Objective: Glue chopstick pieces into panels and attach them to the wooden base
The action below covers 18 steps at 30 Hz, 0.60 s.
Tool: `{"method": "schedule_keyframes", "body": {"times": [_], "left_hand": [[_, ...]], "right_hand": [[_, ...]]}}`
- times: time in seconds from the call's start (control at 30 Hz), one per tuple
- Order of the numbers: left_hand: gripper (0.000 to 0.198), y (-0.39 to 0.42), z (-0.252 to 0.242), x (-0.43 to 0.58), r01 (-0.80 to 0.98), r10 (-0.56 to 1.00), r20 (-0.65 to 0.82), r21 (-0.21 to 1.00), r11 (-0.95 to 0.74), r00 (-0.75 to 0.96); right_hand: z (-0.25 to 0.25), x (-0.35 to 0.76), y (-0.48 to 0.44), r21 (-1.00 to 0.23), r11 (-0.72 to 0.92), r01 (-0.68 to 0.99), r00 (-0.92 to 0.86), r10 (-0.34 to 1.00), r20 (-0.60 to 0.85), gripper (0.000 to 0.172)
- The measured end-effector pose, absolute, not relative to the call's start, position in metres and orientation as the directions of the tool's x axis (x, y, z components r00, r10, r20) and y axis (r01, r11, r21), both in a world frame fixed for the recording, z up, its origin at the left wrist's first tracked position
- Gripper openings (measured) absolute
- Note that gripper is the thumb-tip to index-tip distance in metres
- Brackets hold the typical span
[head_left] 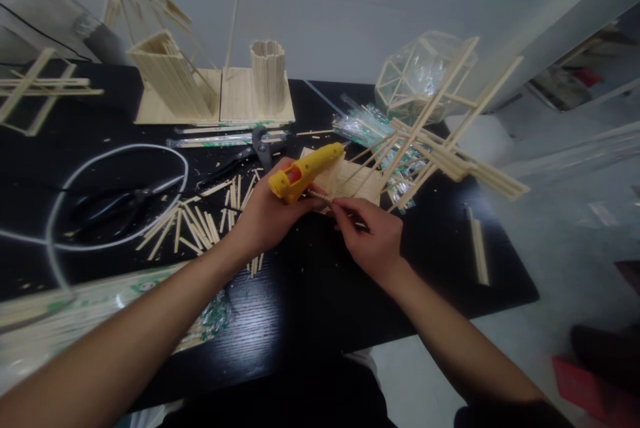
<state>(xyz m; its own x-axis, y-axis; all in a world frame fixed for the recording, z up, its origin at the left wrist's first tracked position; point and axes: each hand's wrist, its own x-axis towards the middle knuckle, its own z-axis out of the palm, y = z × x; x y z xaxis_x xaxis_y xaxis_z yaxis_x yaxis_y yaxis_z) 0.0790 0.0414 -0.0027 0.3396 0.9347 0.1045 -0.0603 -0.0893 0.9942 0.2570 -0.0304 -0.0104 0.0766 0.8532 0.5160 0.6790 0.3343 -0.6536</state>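
Note:
My left hand (265, 215) is wrapped round a yellow hot glue gun (315, 167), whose body points away to the upper right. A short thin wooden stick (319, 197) runs between the fingertips of both hands. My right hand (375, 235) is closed, thumb and forefinger pinching the stick's near end. Just beyond the hands lies a flat panel of wooden sticks (364, 181), partly hidden by the gun and fingers. From its right side rises a stick-built frame (425, 128) with long crossed bars.
Cut stick pieces (195, 228) lie scattered left of my hands, near black-handled pliers (150, 191) and a white cable (125, 148). Two stick-walled towers (269, 78) stand on wooden bases behind. Packaged sticks (100, 308) lie front left. The table edge (500, 305) is at right.

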Motion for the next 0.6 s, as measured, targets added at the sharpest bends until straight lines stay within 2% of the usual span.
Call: {"method": "schedule_keyframes", "body": {"times": [0.6], "left_hand": [[0.036, 0.0406, -0.0052, 0.0770, -0.002, 0.939, 0.103, 0.994, -0.108, 0.329]], "right_hand": [[-0.0111, 0.2567, -0.0306, -0.648, 0.341, 0.681, 0.074, 0.848, 0.524, 0.010]]}}
